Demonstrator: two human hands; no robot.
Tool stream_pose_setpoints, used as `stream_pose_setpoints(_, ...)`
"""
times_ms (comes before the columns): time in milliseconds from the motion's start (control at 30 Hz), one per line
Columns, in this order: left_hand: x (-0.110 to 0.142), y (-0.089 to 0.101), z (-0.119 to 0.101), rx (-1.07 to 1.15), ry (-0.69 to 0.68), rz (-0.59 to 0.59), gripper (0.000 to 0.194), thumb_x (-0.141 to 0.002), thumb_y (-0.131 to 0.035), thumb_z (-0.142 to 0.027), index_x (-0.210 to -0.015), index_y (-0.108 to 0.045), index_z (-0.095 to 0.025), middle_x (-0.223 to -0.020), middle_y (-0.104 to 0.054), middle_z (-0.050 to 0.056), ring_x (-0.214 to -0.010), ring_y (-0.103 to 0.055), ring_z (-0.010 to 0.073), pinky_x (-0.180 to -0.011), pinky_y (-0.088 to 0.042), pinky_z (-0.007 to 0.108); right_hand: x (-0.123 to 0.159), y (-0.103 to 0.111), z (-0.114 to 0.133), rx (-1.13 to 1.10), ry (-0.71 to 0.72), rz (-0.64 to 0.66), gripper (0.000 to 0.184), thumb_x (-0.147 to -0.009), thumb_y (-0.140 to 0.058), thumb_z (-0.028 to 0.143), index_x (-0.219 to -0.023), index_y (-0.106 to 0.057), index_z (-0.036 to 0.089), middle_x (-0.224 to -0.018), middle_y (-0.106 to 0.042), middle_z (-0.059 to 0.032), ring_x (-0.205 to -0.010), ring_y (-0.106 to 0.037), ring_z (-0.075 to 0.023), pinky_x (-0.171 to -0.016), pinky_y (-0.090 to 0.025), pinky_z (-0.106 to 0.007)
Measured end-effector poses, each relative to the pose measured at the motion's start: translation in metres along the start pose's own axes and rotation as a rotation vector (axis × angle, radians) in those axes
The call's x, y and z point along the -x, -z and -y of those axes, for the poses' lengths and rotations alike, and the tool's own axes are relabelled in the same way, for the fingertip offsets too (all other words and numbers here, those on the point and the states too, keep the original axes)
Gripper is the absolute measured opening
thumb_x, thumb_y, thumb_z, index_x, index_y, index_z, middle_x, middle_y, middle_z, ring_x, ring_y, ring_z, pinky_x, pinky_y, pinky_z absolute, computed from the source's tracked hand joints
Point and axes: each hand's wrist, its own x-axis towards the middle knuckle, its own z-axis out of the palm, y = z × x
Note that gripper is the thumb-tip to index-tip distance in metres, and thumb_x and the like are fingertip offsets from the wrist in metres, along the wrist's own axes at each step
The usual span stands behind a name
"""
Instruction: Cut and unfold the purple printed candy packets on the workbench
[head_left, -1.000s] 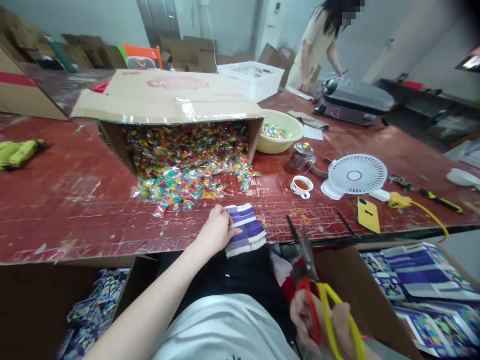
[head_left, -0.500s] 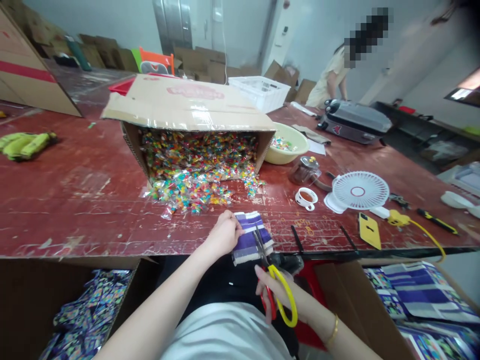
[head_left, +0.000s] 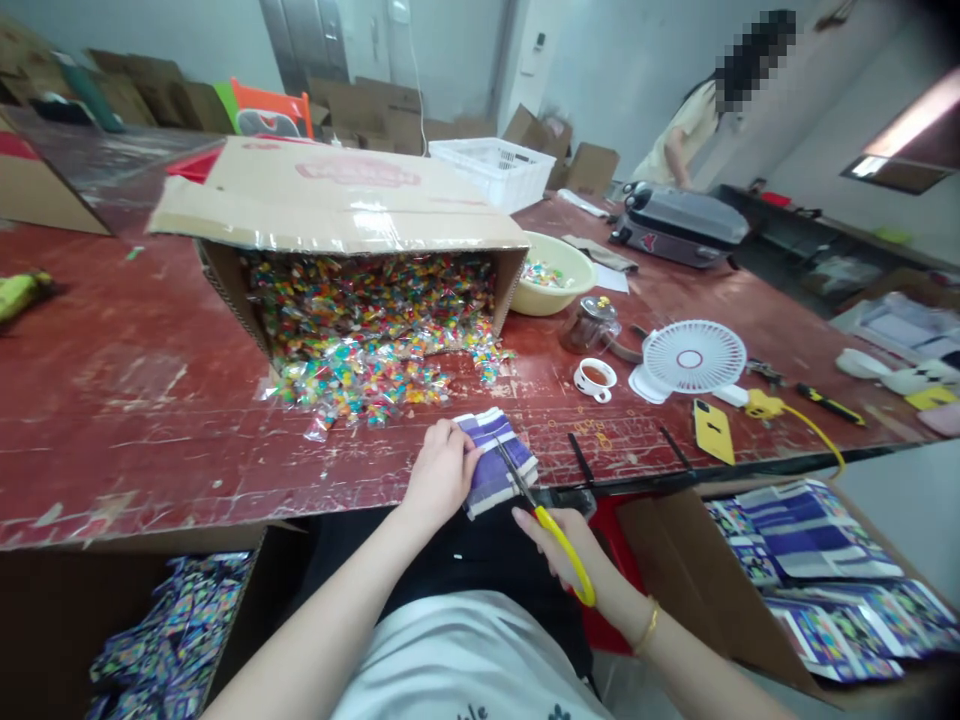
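Note:
My left hand (head_left: 439, 470) pinches the left side of a small piece of purple-and-white striped packaging (head_left: 484, 488) at the table's front edge. In my right hand (head_left: 571, 540) is a pair of scissors (head_left: 568, 552) with a yellow handle loop. Its blades point up and left and lie across the packaging's right part. From here I cannot tell whether they cut into it. Beyond my left hand, a pile of small wrapped colourful candies (head_left: 367, 380) spills from a cardboard box (head_left: 337, 215) lying on its side.
On the right of the table (head_left: 112, 430) stand a teacup (head_left: 595, 380), a glass teapot (head_left: 589, 325), a white fan (head_left: 690, 357) and a yellow phone (head_left: 712, 432). Open cartons below hold printed packets (head_left: 176, 630) and striped packaging (head_left: 814, 530). A person (head_left: 679, 135) bends near a suitcase (head_left: 679, 225).
The scissors' handles have come together; the red loop no longer shows. Their blades look closer together over the packaging. My view has turned to the right.

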Motion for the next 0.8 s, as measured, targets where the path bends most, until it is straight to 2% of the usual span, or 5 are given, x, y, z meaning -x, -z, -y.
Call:
stream_pose_setpoints(233,0.000,-0.011,-0.004,-0.116,0.010,-0.062,0.020,-0.087,-0.044,-0.037,-0.087,-0.051,-0.018,-0.096,-0.049,0.008,-0.092,-0.046,0.0251,-0.081,-0.045,0.040,-0.003,-0.007,-0.013,-0.007,0.154,-0.093,0.049,-0.073,-0.050,0.063,-0.052,-0.034,0.022,-0.041,-0.034,0.0064,-0.034,-0.038,-0.0095,-0.032,-0.031,-0.021)
stream_pose_setpoints(367,-0.003,-0.010,-0.002,-0.151,-0.030,-0.063,0.022,-0.088,-0.042,-0.039,-0.085,-0.051,-0.018,-0.093,-0.049,0.008,-0.090,-0.047,0.0251,-0.082,-0.044,0.039,0.004,0.018,-0.052,-0.156,0.347,-0.282,0.043,-0.070,-0.061,0.056,-0.057,-0.039,0.021,-0.048,-0.041,0.0056,-0.042,-0.042,-0.0100,-0.041,-0.035,-0.022)
stream_pose_setpoints(467,-0.006,-0.010,0.000,-0.203,-0.063,-0.078,0.027,-0.087,-0.040,-0.043,-0.087,-0.050,-0.018,-0.095,-0.048,0.009,-0.090,-0.047,0.0260,-0.084,-0.043,0.040,0.011,0.051,-0.100,-0.256,0.225,-0.462,0.040,-0.071,-0.060,0.056,-0.062,-0.040,0.022,-0.048,-0.042,0.0064,-0.041,-0.042,-0.0110,-0.041,-0.035,-0.024)
stream_pose_setpoints(600,-0.012,-0.011,0.004,-0.214,-0.080,-0.063,0.036,-0.087,-0.034,-0.050,-0.089,-0.049,-0.018,-0.097,-0.048,0.010,-0.091,-0.048,0.0278,-0.086,-0.042,0.042,0.019,0.076,-0.152,-0.018,0.027,-0.555,0.028,-0.074,-0.055,0.044,-0.062,-0.047,0.020,-0.052,-0.050,0.0021,-0.049,-0.051,-0.0159,-0.047,-0.040,-0.026)
stream_pose_setpoints(800,-0.018,-0.017,0.018,-0.263,-0.164,-0.101,0.050,-0.083,-0.024,-0.060,-0.088,-0.050,-0.018,-0.095,-0.052,0.012,-0.095,-0.050,0.0315,-0.089,-0.040,0.048,0.032,0.113,-0.138,0.197,0.097,-0.475,0.013,-0.065,-0.057,0.018,-0.075,-0.064,0.017,-0.072,-0.067,-0.0022,-0.067,-0.061,-0.0176,-0.063,-0.044,-0.025)
